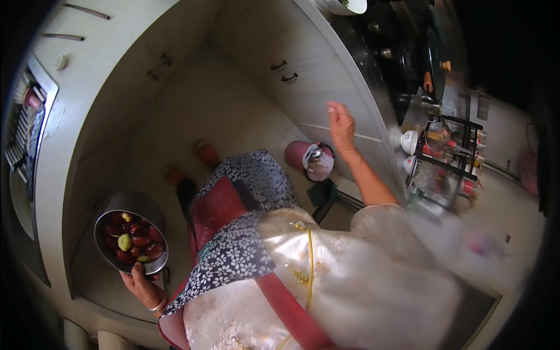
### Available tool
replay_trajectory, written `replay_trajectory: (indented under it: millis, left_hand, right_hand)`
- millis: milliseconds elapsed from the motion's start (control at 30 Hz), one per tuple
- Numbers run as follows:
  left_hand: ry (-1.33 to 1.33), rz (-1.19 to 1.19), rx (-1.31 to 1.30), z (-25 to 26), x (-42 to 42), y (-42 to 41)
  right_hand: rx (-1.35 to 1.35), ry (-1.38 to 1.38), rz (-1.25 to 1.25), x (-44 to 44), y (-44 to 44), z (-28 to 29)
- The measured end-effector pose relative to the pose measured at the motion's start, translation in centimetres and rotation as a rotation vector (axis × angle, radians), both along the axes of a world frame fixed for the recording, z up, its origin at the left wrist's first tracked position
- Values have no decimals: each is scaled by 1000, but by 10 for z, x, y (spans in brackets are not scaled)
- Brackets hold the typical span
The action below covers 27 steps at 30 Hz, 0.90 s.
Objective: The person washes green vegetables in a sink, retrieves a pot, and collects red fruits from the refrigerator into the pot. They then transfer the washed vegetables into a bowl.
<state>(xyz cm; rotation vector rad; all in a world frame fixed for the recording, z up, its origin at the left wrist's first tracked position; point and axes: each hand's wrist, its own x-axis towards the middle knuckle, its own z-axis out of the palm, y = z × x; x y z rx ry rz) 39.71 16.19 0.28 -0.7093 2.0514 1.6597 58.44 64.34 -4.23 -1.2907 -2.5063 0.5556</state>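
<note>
My left hand (142,288) grips the rim of a metal pot (161,262) at the lower left. Inside lie several glossy dark-red round fruits or nuts (141,239), with a pale yellow-green one (124,242) among them. The pot tilts, so its mouth faces my view. My right hand (342,131) hangs in the air in front of the light cabinet fronts (323,103), holding nothing, its fingers loosely bent. A dark blue floral apron (234,238) with red parts covers my front.
A pink bin (299,155) with a plastic liner stands on the floor below my right hand. At the right, a black rack (463,151) and white bowls (409,142) stand on the counter near a pan (434,65). The sink (50,87) is at the far left.
</note>
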Motion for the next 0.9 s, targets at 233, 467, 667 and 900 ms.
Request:
replay_trajectory:
  millis: [233, 467, 667, 900]
  left_hand:
    - [-43, -155, 56, -16, -5, 24]
    - [-8, -225, 25, -10, -12, 39]
    - [4, -263, 41, -10, -18, 43]
    - [15, -282, 23, 5, -18, 61]
  right_hand:
    - [293, 105, -299, -10, 175, 67]
    - [193, -497, -542, -42, 251, 78]
    - [88, -507, -277, -30, 245, 94]
    - [62, -507, -230, -25, 237, 112]
